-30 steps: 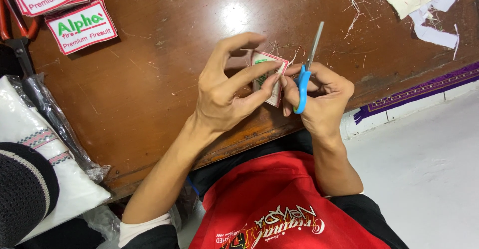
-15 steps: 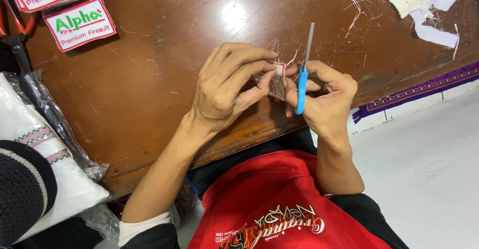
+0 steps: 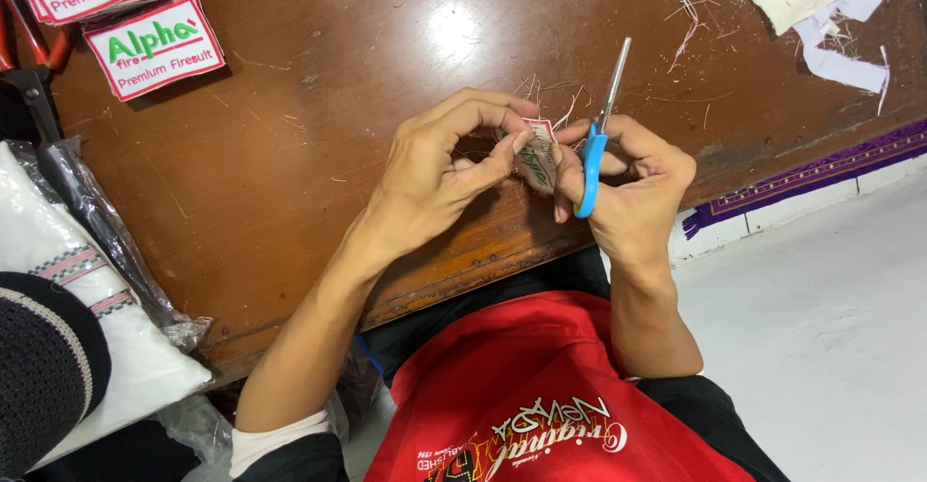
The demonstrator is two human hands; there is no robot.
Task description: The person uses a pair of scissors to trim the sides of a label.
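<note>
Your left hand (image 3: pixel 439 168) pinches a small embroidered patch (image 3: pixel 537 156) between thumb and fingertips, holding it just above the front edge of the brown wooden table (image 3: pixel 290 154). Your right hand (image 3: pixel 632 187) is closed around blue-handled scissors (image 3: pixel 597 134), fingers curled over the handle and the steel blades pointing up and away from you, right beside the patch's edge; whether the blades touch it cannot be told.

Around you, from the biggest down: the table fills most of the view, its varnish catching a glare. At your left, a white cloth bundle in clear plastic (image 3: pixel 87 289) rests against the table's edge, with a dark knitted item (image 3: pixel 39 366) below it. A purple patterned strip (image 3: pixel 811 178) runs along the table's right edge. Cream and white fabric offcuts (image 3: pixel 821 9) lie at the far right corner. A stack of rectangular white patches (image 3: pixel 116 9) with red borders and green-and-red lettering sits at the far left corner, beside an orange-handled tool (image 3: pixel 29 42). Loose thread trimmings (image 3: pixel 690 4) are scattered near your hands.
</note>
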